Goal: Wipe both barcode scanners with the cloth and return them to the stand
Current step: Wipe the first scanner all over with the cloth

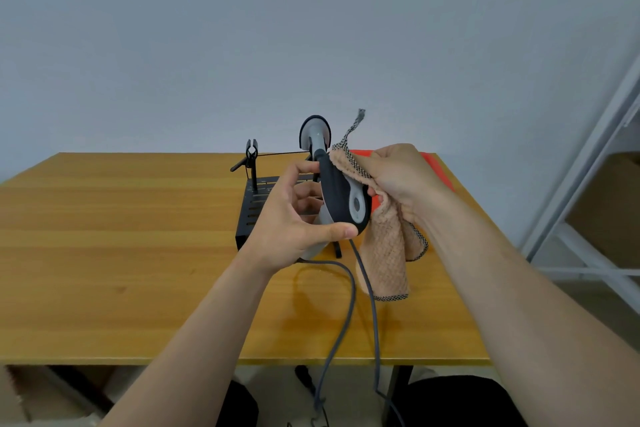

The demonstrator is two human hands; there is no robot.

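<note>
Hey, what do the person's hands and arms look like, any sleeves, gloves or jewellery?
Both are bare: the left hand and right hand wear no gloves, and no rings, watch or bracelet show. The left forearm and right forearm are uncovered to the frame edge, with no sleeve in view.

Readable text: none anywhere in sight.
Held scanner (pixel 337 198): no brand or number legible.
Stand (pixel 250 218): tiny pale marks, too blurred to read.

Two scanners (pixel 341 198) (pixel 313 133); one cloth (pixel 384 253); one stand (pixel 250 215); two cables (pixel 353 291) (pixel 375 322); two hands (pixel 291 218) (pixel 398 173); one table (pixel 121 253).
</note>
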